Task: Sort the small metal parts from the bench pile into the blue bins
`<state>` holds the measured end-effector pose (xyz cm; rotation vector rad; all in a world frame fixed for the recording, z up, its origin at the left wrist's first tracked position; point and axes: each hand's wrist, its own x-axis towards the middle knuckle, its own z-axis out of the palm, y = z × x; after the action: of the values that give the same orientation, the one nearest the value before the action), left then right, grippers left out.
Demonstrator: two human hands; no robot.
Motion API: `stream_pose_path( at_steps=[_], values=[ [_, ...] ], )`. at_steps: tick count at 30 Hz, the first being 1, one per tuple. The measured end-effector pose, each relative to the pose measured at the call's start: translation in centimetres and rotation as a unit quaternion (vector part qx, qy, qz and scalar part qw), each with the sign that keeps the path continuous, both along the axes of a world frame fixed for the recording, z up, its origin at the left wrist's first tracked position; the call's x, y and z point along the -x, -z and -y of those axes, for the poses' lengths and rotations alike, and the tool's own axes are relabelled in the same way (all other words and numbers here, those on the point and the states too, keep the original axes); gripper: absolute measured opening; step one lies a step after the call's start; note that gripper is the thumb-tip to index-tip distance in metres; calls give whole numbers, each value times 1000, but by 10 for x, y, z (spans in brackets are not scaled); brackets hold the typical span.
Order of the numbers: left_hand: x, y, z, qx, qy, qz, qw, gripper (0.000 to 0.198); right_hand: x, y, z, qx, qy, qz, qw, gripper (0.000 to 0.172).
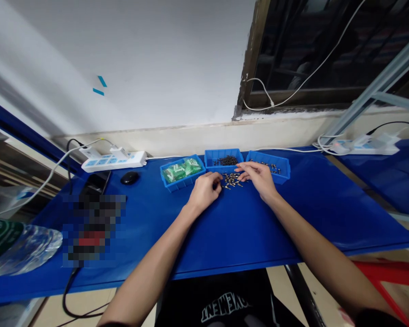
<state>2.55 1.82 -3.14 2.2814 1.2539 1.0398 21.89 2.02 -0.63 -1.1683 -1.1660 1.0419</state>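
Blue plastic covered the surface, and just above the middle of the frame three small blue bins stood in a row, apparently to keep unlike parts apart. The left bin held green packets, the middle bin dark screws, and the right bin a few metal bits. A loose pile of small screws lay directly before the middle bin, spread out where fingers could sort through it.

The left hand rested at the pile's left edge with its grip curled inward (whether it pinched a screw I cannot tell). The right hand lay at the pile's right edge, its grip slack, fingers stretched across the screws, nothing visibly held.

Farther left sat a black mouse and a white power strip; a water bottle lay at the lower left.
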Motion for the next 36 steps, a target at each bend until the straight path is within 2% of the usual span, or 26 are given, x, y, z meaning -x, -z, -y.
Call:
stream_pose_path(
  at_steps=[4, 8, 15, 21, 23, 25, 29, 32, 36],
  values=[
    [-3, -4, 0, 9, 52, 149, 987, 24, 0, 1, 1, 37, -74, 39, 996, 34],
    [-4, -8, 1, 57, 87, 234, 967, 30, -2, -1, 2, 52, -154, 64, 985, 30],
    [-4, -10, 3, 106, 101, 268, 952, 38, -5, 0, 1, 85, -197, 31, 976, 26],
    [-3, -7, 3, 95, 99, 259, 956, 37, -6, 2, 2, 116, -218, -10, 969, 30],
    [-1, -6, 1, 49, 95, 206, 973, 31, -7, 0, 2, 115, -204, -26, 972, 32],
    [1, -5, 0, -6, 92, 106, 990, 22, -9, -3, 1, 98, -159, -52, 981, 32],
    [5, 0, -4, -39, 97, -78, 991, 21, -18, -8, -2, 19, 19, -90, 996, 22],
    [7, 4, -6, -26, 86, -122, 988, 23, -26, -7, -6, -17, 123, -74, 990, 18],
    [8, 5, -6, -18, 60, -125, 990, 23, -31, -4, -9, -29, 153, -61, 986, 23]
  ],
)
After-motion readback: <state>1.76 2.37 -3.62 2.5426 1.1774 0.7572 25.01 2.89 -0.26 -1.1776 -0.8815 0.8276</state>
